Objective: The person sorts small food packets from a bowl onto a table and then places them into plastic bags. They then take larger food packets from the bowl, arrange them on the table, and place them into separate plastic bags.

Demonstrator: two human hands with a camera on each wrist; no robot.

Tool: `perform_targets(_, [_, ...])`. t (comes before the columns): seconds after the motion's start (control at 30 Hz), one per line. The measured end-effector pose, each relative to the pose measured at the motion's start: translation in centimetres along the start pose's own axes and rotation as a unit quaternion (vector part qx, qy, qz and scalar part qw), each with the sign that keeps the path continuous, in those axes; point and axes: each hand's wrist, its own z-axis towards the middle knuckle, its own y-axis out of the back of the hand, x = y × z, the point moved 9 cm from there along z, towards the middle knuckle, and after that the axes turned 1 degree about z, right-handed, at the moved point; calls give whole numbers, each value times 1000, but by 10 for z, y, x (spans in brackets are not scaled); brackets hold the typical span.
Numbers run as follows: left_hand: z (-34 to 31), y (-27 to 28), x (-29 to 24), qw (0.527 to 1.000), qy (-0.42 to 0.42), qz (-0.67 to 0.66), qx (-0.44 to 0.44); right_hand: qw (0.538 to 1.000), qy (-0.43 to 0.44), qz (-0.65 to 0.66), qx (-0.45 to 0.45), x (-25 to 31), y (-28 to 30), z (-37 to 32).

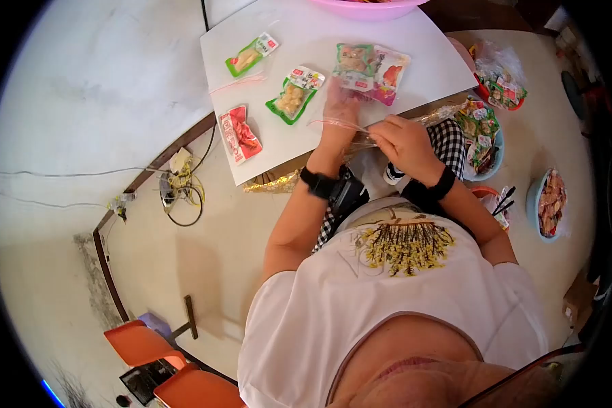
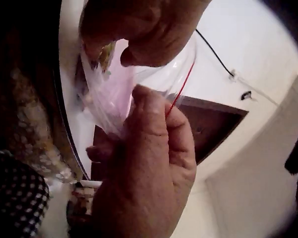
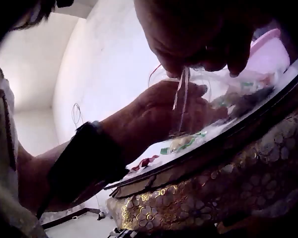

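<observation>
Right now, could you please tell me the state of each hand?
Left hand: pinches the clear zip bag.
Right hand: pinches the same bag's top edge.

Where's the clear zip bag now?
Head view: the zip bag is held between the left hand and right hand at the near edge of the table, below the pink and green packets.
</observation>
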Motion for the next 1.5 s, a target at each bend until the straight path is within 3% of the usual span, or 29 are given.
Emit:
perform_targets(0.03, [-12, -1, -13, 990, -54, 118, 44, 1000, 2, -4, -2, 0, 2, 1])
perform_targets(0.07, [-33, 10, -22, 978, -108, 175, -23, 1000, 4, -7, -4, 1, 3, 3])
perform_targets(0.17, [-69, 24, -41, 969, 155, 110, 160, 1000, 7, 2, -8, 4, 6, 6])
perform_targets(0.23, [-76, 65, -33, 951, 274, 87, 110, 1000, 7, -2, -2, 4, 9, 6])
perform_targets(0.3, [-55, 116, -47, 954, 213, 210, -16, 1000, 10, -3, 1, 4, 9, 4])
perform_targets(0.37, [-26, 151, -44, 908, 84, 408, -38, 1000, 11, -5, 6, 3, 6, 1])
perform_targets(0.47, [2, 153, -35, 832, -83, 544, -70, 1000, 14, -9, 16, 3, 0, -2])
perform_targets(0.57, [23, 139, 8, 773, 152, 610, 82, 1000, 12, -17, 22, 5, 4, -4])
perform_targets(0.67, [26, 133, 1, 788, 196, 580, 65, 999, 13, -35, 18, 6, 8, -6])
perform_targets(0.77, [22, 139, 13, 830, 179, 524, 64, 999, 15, -25, 24, 4, 6, -7])
perform_targets(0.87, [16, 145, 12, 826, 226, 513, 60, 999, 4, -19, 32, 4, 6, -6])
perform_targets(0.97, [-5, 133, -7, 731, 381, 545, 154, 999, 10, -23, 22, 1, 3, -10])
perform_targets(1.07, [4, 121, -34, 692, 237, 670, 126, 999, 7, -30, 30, 1, 3, -10])
perform_targets(1.17, [17, 105, -52, 799, -46, 590, 103, 999, 9, -19, 26, 0, 3, -12])
perform_targets(1.27, [27, 106, -15, 780, -149, 588, 156, 999, 21, -21, 18, 1, 5, -13])
perform_targets(1.37, [29, 113, -1, 810, 111, 526, 235, 999, 26, -25, 23, 0, 3, -13])
perform_targets(1.47, [8, 109, -4, 771, 365, 472, 224, 999, 22, -40, 19, -5, 3, -18])
perform_targets(1.5, [12, 111, 3, 776, 284, 519, 217, 998, 27, -47, 17, -5, 1, -20])
